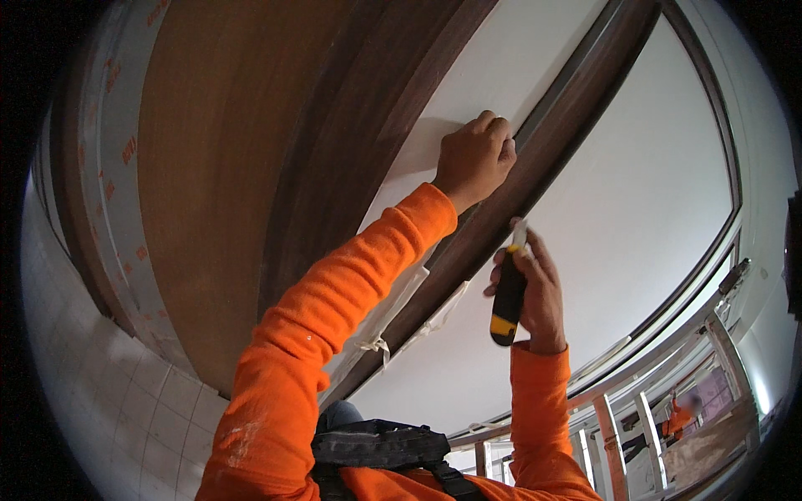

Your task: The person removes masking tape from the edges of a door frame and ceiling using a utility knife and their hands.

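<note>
My left hand [476, 159] reaches up to a narrow white panel [451, 79] beside a dark brown wooden frame strip [560, 142]. Its fingers are curled together at the strip's edge, and what they grip is hidden. Lower right, my right hand [541, 292] holds a black and yellow utility knife [508, 305], its tip pointing up near the strip. Pale loose strips of tape or film [372, 342] hang along the lower part of the frame, under my left arm. A wide white panel [660, 142] lies right of the frame.
Brown boarding [209, 150] and a printed grey band [121, 167] fill the left. A tiled floor [142, 401] shows lower left. At lower right are metal scaffold or ladder rails [720, 342] and a person in orange [678, 417]. A black bag [376, 442] sits against my body.
</note>
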The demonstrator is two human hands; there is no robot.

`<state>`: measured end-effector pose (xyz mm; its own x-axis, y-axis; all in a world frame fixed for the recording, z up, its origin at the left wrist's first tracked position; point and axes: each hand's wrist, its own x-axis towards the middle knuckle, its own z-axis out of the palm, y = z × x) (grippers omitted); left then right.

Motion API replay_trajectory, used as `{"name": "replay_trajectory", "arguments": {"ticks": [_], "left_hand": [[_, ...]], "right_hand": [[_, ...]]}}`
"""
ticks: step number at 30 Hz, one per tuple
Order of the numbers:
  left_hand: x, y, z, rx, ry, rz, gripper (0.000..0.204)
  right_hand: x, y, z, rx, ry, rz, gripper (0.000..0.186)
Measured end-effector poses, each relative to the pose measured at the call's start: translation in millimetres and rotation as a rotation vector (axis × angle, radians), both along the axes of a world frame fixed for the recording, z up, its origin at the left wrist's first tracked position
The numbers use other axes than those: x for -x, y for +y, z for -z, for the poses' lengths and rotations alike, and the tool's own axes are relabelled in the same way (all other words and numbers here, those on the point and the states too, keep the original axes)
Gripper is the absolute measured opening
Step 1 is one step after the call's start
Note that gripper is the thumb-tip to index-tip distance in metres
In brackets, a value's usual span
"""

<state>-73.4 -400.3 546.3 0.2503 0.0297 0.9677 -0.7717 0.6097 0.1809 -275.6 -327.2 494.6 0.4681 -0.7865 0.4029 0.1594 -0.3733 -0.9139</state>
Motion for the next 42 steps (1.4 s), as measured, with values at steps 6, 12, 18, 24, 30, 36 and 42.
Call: {"name": "replay_trajectory", "arguments": {"ticks": [6,12,18,24,30,36,42], "left_hand": [[-4,34,30,-0.118,0.056,0.183,0.021],[-16,60,128,-0.479,-0.058,0.201,0.031],[-68,129,307,-1.316,-0.195,0.675,0.037],[-162,212,615,-2.074,-0.156,-0.074,0.037],[-172,353,751,-2.427,-0.080,-0.267,0.046],[-132,309,740,-2.391,0.302,-0.212,0.042],[-174,330,780,-2.222,0.078,-0.222,0.046]], "right_hand": [[-4,-11,-33,0.091,-0.058,0.007,0.046],[-67,-17,-37,-0.031,-0.259,-0.192,0.027],[-55,-38,-59,0.198,-0.099,-0.084,0.035],[-5,-78,-167,0.726,0.205,0.147,0.039],[-30,-25,-203,1.097,0.616,0.429,0.037],[-60,-56,-66,0.419,0.178,0.111,0.048],[-114,-13,-20,-0.061,-0.319,-0.203,0.034]]}}
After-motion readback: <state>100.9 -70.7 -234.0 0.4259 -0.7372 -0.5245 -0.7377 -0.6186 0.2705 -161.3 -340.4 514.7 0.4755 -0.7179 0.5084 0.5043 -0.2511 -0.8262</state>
